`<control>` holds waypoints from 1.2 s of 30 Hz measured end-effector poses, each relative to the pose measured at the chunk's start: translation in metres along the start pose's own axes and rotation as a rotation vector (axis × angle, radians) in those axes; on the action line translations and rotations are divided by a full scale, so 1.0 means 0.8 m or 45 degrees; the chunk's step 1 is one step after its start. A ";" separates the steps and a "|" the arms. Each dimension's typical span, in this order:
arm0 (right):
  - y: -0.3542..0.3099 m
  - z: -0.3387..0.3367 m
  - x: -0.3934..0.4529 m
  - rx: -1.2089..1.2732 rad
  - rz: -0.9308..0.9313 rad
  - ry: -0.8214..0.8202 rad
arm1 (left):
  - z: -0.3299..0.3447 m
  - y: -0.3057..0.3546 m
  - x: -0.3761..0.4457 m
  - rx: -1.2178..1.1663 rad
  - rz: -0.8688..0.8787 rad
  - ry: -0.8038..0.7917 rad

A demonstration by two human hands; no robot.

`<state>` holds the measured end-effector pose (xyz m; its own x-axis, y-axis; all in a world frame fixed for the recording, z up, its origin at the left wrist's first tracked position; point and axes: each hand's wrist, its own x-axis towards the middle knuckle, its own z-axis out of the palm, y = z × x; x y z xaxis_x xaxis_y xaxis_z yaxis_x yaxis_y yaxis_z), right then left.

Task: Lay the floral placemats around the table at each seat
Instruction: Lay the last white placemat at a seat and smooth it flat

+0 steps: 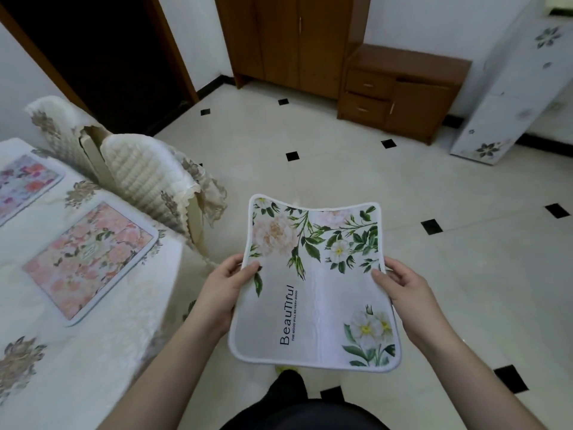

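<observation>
I hold a white floral placemat (313, 283) printed with green leaves, white flowers and the word "Beautiful" out in front of me, above the floor. My left hand (224, 285) pinches its left edge and my right hand (401, 287) pinches its right edge, thumbs on top. The mat sags a little in the middle. On the table (77, 352) at the left lie two placemats: a pink floral one (90, 259) nearer me and a purple and red one (24, 184) farther back, partly cut off by the frame edge.
Two chairs with quilted cream covers (148, 178) stand against the table's far side. A brown cabinet (400, 91) and wardrobe (294, 41) line the back wall. A white floral panel (511, 88) leans at the right. Tiled floor (341, 169) stretches ahead.
</observation>
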<state>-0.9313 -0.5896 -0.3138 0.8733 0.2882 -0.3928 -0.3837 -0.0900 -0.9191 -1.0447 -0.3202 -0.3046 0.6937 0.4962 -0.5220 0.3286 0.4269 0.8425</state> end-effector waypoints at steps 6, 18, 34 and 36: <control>-0.034 0.041 0.070 -0.067 0.008 0.026 | -0.001 0.032 0.071 -0.063 -0.011 -0.039; -0.105 0.127 0.206 -0.025 0.030 0.079 | -0.070 0.130 0.212 -0.016 0.093 0.095; -0.164 0.122 0.433 0.000 0.124 -0.045 | -0.014 0.188 0.386 0.082 0.068 0.226; -0.178 0.117 0.467 -0.013 0.119 -0.067 | 0.006 0.204 0.409 0.084 0.064 0.229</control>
<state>-0.5785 -0.3803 -0.3267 0.8170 0.3275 -0.4746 -0.4591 -0.1286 -0.8790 -0.7613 -0.0916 -0.3377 0.5864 0.6453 -0.4895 0.3419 0.3507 0.8719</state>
